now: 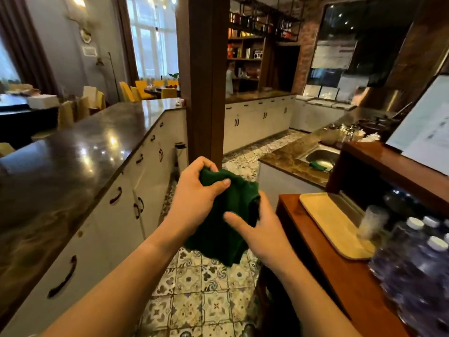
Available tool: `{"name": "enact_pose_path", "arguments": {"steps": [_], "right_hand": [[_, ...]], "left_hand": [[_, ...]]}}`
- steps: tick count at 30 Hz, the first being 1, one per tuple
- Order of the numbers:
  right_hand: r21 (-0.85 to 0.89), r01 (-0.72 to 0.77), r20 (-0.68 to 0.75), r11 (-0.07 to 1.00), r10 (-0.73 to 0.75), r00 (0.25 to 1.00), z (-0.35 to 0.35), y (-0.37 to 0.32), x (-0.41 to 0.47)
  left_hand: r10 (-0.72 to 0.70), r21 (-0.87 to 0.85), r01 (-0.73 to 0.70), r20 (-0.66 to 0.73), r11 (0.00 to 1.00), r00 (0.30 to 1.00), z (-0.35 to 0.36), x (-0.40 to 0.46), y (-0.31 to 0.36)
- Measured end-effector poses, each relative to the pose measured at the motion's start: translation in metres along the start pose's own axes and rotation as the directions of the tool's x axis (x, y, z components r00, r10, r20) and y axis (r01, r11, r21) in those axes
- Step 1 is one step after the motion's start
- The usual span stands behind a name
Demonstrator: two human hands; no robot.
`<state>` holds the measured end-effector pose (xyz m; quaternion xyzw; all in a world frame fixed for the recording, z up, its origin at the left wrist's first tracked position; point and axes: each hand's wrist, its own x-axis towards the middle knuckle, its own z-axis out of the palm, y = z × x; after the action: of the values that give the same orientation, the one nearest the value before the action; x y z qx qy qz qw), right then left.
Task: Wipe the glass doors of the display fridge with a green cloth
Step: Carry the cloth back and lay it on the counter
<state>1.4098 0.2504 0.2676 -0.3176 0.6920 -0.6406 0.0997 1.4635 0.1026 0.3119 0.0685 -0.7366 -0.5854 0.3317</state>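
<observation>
A long dark polished worktop (pixel 73 166) runs along the left side, with white cabinet doors (pixel 116 215) and dark curved handles below it. Beyond it stand yellow chairs (pixel 143 90) near a bright window. A brown wooden pillar (pixel 206 76) rises in the middle. In front of it, over the patterned tile floor (pixel 194 300), the left hand (pixel 196 198) grips the upper bunched part of the green cloth (pixel 226 215), fingers curled over it and thumb pressed across the front. The cloth hangs crumpled between both hands in mid-air. The right hand (pixel 262 234) holds its right edge, thumb laid on the front and fingers curled behind the fabric. Further right, a steel sink (pixel 318 155) is set in a marbled worktop (pixel 289 164), with another green cloth-like item (pixel 317 165) lying at its rim. At the right edge, a wooden worktop (pixel 315 244) carries a pale yellow tray (pixel 332 224), and clear bottles with white caps (pixel 418 259) stand blurred just beside it.
</observation>
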Motion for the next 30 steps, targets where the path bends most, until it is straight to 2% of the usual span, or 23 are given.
{"name": "enact_pose_path", "arguments": {"steps": [2, 5, 9, 11, 17, 26, 30], "right_hand": [[-0.07, 0.035, -0.129, 0.997, -0.044, 0.991, -0.004, 0.025, 0.05], [-0.087, 0.059, -0.192, 0.995, -0.074, 0.979, -0.023, 0.059, 0.126], [-0.03, 0.043, -0.231, 0.999, -0.049, 0.972, -0.055, 0.092, 0.229], [0.016, 0.031, -0.206, 0.999, -0.028, 0.978, -0.07, 0.102, 0.275], [0.119, 0.04, -0.196, 0.992, -0.016, 0.98, -0.111, 0.13, 0.406], [0.07, -0.001, -0.274, 0.998, 0.021, 0.961, -0.135, 0.193, 0.56], [-0.007, -0.002, -0.398, 1.0, -0.001, 0.917, -0.147, 0.231, 0.644]], "left_hand": [[-0.031, 0.0, 0.031, -0.009, 1.0, 0.999, 0.009, 0.042, -0.028], [-0.065, -0.025, 0.065, -0.014, 0.998, 0.998, 0.025, 0.109, -0.069], [-0.099, -0.059, 0.1, 0.018, 0.993, 0.995, 0.056, 0.208, -0.11], [-0.114, -0.081, 0.118, 0.048, 0.99, 0.992, 0.071, 0.257, -0.125], [-0.081, -0.125, 0.097, 0.126, 0.987, 0.989, 0.108, 0.395, -0.169], [-0.087, -0.155, 0.127, 0.241, 0.98, 0.967, 0.149, 0.561, -0.266], [-0.071, -0.166, 0.142, 0.373, 0.976, 0.925, 0.176, 0.658, -0.311]]}}
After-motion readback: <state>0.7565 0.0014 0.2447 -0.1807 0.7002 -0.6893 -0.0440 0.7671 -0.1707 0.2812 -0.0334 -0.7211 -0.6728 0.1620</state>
